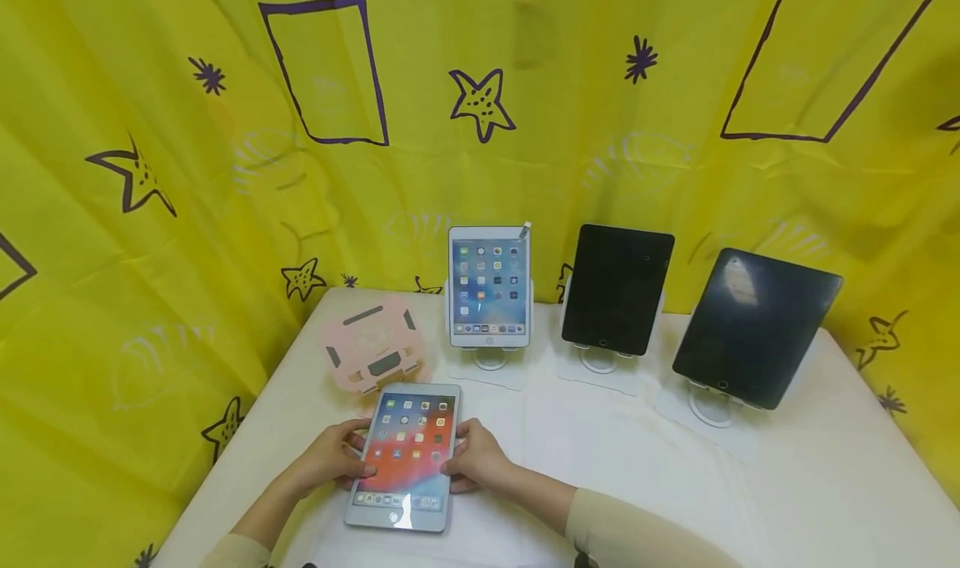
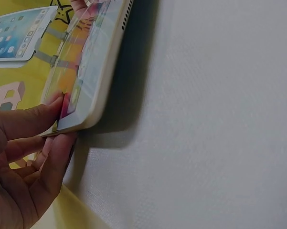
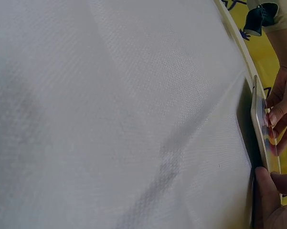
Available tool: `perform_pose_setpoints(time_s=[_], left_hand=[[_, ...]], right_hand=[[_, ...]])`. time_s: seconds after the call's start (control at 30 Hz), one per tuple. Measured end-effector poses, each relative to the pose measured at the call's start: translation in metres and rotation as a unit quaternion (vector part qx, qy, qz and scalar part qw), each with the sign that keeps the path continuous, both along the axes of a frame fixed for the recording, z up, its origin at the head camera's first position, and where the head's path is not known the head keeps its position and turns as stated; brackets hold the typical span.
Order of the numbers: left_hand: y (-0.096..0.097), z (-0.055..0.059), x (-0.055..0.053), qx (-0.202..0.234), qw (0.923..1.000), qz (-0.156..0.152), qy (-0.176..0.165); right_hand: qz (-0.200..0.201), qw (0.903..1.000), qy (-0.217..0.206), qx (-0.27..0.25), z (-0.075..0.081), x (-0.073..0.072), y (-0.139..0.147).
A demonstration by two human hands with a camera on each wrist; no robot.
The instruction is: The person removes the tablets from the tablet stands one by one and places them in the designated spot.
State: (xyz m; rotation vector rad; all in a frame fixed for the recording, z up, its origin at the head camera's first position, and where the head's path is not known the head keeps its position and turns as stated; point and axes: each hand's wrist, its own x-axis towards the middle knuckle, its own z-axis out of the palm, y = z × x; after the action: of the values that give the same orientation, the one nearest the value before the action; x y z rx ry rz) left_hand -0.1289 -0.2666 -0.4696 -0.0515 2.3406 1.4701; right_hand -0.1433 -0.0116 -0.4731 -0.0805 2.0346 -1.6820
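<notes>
Both hands hold a white-framed tablet (image 1: 405,459), its lit screen showing app icons on a red and blue background. The left hand (image 1: 335,455) grips its left edge, thumb over the front and fingers behind. At the opposite edge the right hand (image 1: 476,455) pinches it the same way. In the left wrist view the tablet (image 2: 98,71) is tilted over the white cloth, casting a shadow beneath. Just behind its top edge stands a pink tablet stand (image 1: 375,334) with grey pads and nothing on it.
A second lit white tablet (image 1: 490,289) leans on a stand behind. To its right, a black-screened tablet (image 1: 618,289) and another dark tablet (image 1: 757,326) rest on white stands. White cloth covers the table (image 1: 600,485); a yellow patterned curtain (image 1: 555,134) hangs behind.
</notes>
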Motion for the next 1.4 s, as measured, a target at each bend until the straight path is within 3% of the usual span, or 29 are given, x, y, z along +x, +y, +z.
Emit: perform_pose_setpoints(time_s=[0.3, 0.57, 0.67, 0.8, 1.0, 1.23, 1.4], left_hand=[[-0.004, 0.004, -0.001, -0.041, 0.9992, 0.004, 0.002], [0.005, 0.007, -0.001, -0.128, 0.9861, 0.102, 0.025], [0.007, 0.009, -0.002, -0.109, 0.9870, 0.114, 0.028], [0.012, 0.011, -0.008, -0.086, 0.9862, 0.127, 0.061], [0.027, 0.008, -0.028, -0.050, 0.9859, 0.124, 0.100], [0.038, 0.007, -0.036, -0.047, 0.9867, 0.126, 0.091], [0.048, 0.012, -0.041, -0.011, 0.9874, 0.125, 0.097]], right_hand=[[0.021, 0.9987, 0.045, 0.011, 0.004, -0.001, -0.004], [0.057, 0.9958, 0.064, 0.031, 0.008, -0.006, 0.006], [0.040, 0.9976, 0.050, 0.028, 0.010, -0.013, 0.009], [0.007, 0.9976, 0.050, 0.047, 0.012, -0.024, 0.012], [-0.027, 0.9945, 0.065, 0.078, 0.013, -0.039, 0.020], [-0.033, 0.9888, 0.094, 0.111, 0.015, -0.048, 0.026], [-0.048, 0.9827, 0.118, 0.135, 0.016, -0.055, 0.032]])
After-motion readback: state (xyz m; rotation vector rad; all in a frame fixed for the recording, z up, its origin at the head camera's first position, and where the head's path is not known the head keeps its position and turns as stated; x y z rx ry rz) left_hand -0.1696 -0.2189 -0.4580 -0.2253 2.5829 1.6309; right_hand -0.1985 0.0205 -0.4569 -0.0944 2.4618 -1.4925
